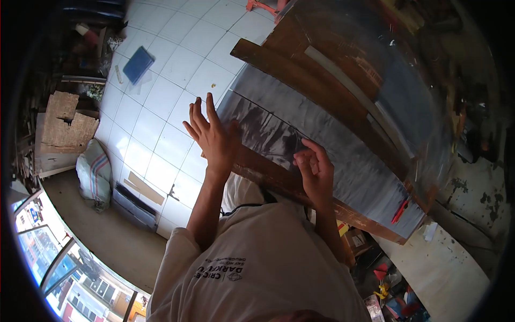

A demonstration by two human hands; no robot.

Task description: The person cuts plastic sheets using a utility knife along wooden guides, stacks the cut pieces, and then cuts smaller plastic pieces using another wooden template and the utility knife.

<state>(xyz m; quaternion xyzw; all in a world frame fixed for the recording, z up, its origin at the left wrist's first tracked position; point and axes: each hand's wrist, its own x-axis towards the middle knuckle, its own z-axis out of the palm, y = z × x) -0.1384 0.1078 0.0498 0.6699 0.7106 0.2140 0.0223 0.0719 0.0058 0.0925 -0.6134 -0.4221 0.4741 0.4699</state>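
A black-and-white printed sheet (343,145) covers the wooden-edged table in front of me. My left hand (214,139) is raised over the table's left end, its fingers spread and nothing in them. Over the middle of the print, my right hand (315,169) has its fingers curled in. A thin dark line (263,110) runs across the sheet to its fingertips; whether it is a strip, a cord or an edge I cannot tell. Anything inside the curled fingers is hidden. A small red tool (399,211) rests on the sheet's right end.
Along the table's far side lies a long brown wooden board (289,72), with clear plastic sheeting (413,102) behind it. A blue flat item (138,64) lies on the white tiled floor (177,64). A stuffed sack (94,174) stands at left. Assorted items crowd below right.
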